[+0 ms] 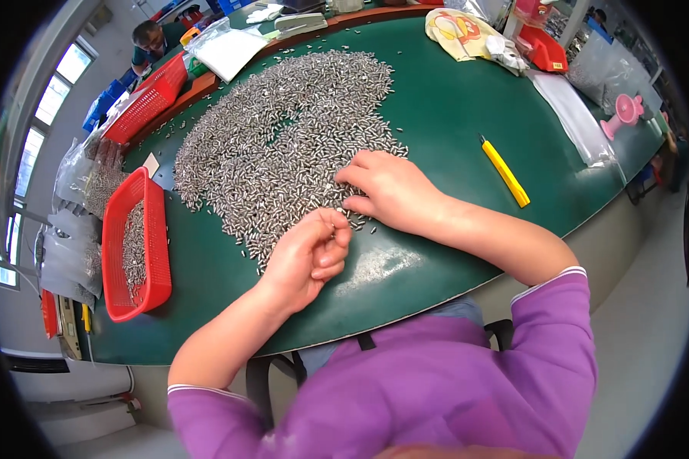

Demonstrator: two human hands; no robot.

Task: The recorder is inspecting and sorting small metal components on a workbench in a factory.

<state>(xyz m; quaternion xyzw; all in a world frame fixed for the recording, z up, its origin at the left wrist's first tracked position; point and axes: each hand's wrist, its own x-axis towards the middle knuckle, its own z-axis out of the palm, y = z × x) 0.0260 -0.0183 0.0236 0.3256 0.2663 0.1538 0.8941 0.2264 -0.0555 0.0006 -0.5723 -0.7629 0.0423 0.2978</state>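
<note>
A wide heap of small silvery metal pins is spread over the green tabletop. My left hand is at the heap's near edge, its fingers curled in toward the palm. Thumb and index finger meet there, and whatever they may hold is too small to make out. Just beyond it, my right hand reaches in from the right with its fingertips at the pins. Its thumb and forefinger are apart, with loose pins between and below them. A few pins lie scattered beside both hands.
At left stands a red plastic basket partly filled with pins, near clear bags of parts. A yellow utility knife lies to the right. Farther off are another red basket, a cloth, a pink stand and a person.
</note>
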